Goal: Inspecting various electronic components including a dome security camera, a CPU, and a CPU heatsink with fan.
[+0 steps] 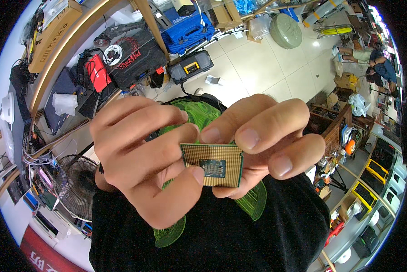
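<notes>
In the head view a small square computer processor chip (226,167) is held up in the middle, its gold contact grid facing the camera. My left hand (147,158) grips its left side, the thumb over the contacts and the other fingers curled. My right hand (267,140) is on its top and right, fingertips bent near the upper edge and thumb partly hidden behind it. Behind my hands is a green patterned item (196,113), mostly hidden, over dark clothing (249,245).
A black mesh fan (70,190) stands at left, near cables and cardboard boxes (49,36). Tool cases (190,65) and a round stool (285,31) are on the tiled floor ahead. Wooden furniture (330,122) stands at right, and another person (375,63) is at upper right.
</notes>
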Available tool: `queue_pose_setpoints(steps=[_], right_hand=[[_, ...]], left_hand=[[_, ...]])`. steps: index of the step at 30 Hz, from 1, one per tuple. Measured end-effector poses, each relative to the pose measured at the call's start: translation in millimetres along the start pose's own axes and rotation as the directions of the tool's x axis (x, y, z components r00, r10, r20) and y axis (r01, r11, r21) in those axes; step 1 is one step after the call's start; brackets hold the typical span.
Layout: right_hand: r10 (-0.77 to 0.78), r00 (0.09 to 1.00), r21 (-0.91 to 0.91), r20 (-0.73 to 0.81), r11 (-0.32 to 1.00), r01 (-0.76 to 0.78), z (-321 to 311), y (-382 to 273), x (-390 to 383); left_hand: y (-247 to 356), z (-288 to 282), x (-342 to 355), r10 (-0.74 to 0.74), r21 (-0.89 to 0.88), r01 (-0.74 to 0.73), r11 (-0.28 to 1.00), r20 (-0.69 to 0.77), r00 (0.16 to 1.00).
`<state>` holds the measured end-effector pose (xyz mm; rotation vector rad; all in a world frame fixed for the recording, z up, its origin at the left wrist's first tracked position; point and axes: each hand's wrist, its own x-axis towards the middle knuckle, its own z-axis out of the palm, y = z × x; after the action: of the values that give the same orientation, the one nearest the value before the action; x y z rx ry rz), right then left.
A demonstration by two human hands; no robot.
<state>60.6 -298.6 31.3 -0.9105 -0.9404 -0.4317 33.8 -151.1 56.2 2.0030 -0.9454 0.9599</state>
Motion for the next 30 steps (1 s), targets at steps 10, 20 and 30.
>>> queue_pose_setpoints(steps=[10, 20, 30], right_hand=[[-0.024, 1.0, 0.003, -0.018, 1.0, 0.024, 2.9, 1.1, 1.1], [-0.017, 0.999, 0.02, 0.049, 1.0, 0.016, -2.5, 3.8, 1.6], [0.058, 0.996, 0.042, -0.068, 0.998, -0.055, 13.5, -15.9, 12.7]], left_hand=[[1.1, -12.6, 4.5, -0.015, -0.013, 0.017, 1.0, 0.141, 0.99], [-1.0, -8.6, 3.9, -0.029, 0.049, 0.026, 0.998, 0.064, 0.998], [9.3, -25.5, 12.8, -0.064, 0.028, 0.061, 0.998, 0.151, 0.987]])
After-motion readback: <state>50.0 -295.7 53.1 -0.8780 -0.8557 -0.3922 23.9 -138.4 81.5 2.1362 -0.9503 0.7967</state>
